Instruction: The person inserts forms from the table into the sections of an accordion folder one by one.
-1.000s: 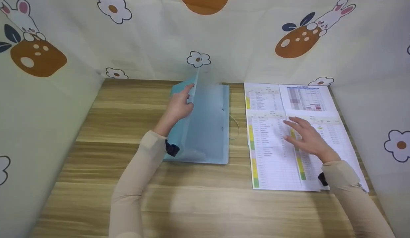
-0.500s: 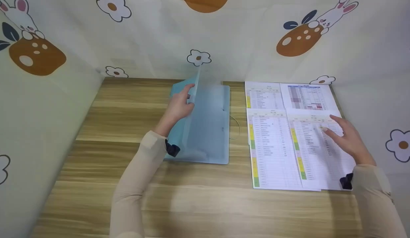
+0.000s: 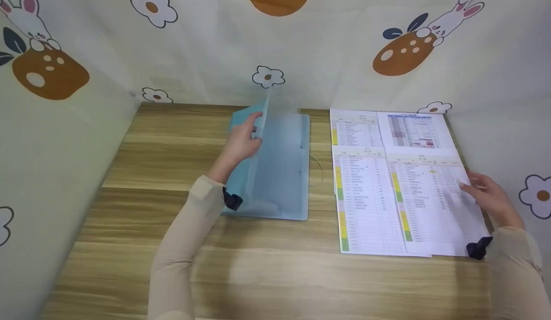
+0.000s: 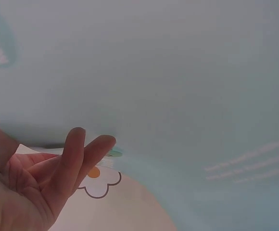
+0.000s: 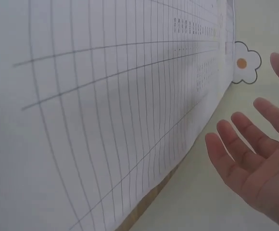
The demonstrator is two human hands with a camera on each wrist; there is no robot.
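Note:
A translucent blue file folder point(image 3: 284, 178) lies on the wooden table with its cover point(image 4: 178, 96) raised. My left hand point(image 3: 243, 141) holds that cover up near its free edge. In the left wrist view two fingers point(image 4: 72, 159) lie against the cover; the thumb's tip does not show there. Printed sheets point(image 3: 366, 226) with tables and coloured side strips are spread in overlapping rows to the right. My right hand point(image 3: 493, 200) is at the right edge of the front right sheet. In the right wrist view its fingers point(image 5: 243, 149) are spread beside the paper, gripping nothing.
An elastic cord point(image 3: 320, 166) loops out from the folder's right side. Cloth walls point(image 3: 204, 58) with flowers and rabbits stand behind and on both sides; the right wall is close to the sheets. The wooden table point(image 3: 279, 275) extends toward the person.
My right hand has moved right across the sheets, from the middle of the spread to its right edge. The left hand and raised cover have stayed in place.

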